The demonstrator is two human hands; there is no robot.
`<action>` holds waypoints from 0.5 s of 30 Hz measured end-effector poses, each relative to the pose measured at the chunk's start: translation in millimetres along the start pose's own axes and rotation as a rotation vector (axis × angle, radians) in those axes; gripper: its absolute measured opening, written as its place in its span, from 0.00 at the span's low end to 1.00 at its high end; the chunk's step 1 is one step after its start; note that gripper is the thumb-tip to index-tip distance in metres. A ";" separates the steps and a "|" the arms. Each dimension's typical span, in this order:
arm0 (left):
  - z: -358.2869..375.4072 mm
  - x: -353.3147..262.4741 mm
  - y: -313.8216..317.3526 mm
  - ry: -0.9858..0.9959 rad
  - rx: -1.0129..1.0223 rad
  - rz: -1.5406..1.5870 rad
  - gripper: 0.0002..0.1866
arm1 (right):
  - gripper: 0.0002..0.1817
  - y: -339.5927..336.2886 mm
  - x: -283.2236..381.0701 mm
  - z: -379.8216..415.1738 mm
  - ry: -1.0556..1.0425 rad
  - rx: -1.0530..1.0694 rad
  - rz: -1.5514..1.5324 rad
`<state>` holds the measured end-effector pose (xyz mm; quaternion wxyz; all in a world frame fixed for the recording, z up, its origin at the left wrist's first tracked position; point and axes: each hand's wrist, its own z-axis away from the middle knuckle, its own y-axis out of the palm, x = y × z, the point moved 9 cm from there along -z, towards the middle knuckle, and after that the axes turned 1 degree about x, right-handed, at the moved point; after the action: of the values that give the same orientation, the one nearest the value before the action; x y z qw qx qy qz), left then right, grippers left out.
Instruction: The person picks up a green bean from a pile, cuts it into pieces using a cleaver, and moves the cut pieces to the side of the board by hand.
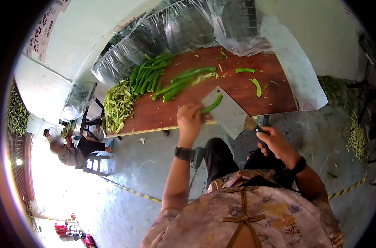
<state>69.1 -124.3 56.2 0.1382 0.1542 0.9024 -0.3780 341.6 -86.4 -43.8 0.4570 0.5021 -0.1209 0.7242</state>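
My right hand [279, 145] is wrapped round the black handle of a cleaver [231, 111], whose wide blade tilts up to the left over the board's front edge. Across the blade's upper end in this view lies a curved green vegetable piece [213, 103]. Its lower end meets the closed, slightly blurred fingers of my left hand [189, 119]. Beyond that hand, a few long green vegetables [177, 86] lie on the reddish-brown board [246, 99]. More whole ones form a bunch [148, 74] at the back left, beside a heap of pale green cut strips [117, 105].
Clear plastic sheeting [175, 31] covers crates along the board's back. Loose green pieces [257, 87] are scattered on the board's right side. Trimmings [356, 138] lie on the floor at right. A person [72, 155] sits on a chair at far left.
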 end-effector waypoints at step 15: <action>12.8 10.4 0.4 -0.080 -0.048 0.032 0.07 | 0.13 22.9 1.7 -9.7 -0.009 0.066 0.090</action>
<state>61.4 -131.5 43.6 0.1836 0.1500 0.9024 -0.3599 317.6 -92.0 -40.4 0.4066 0.5144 -0.1213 0.7452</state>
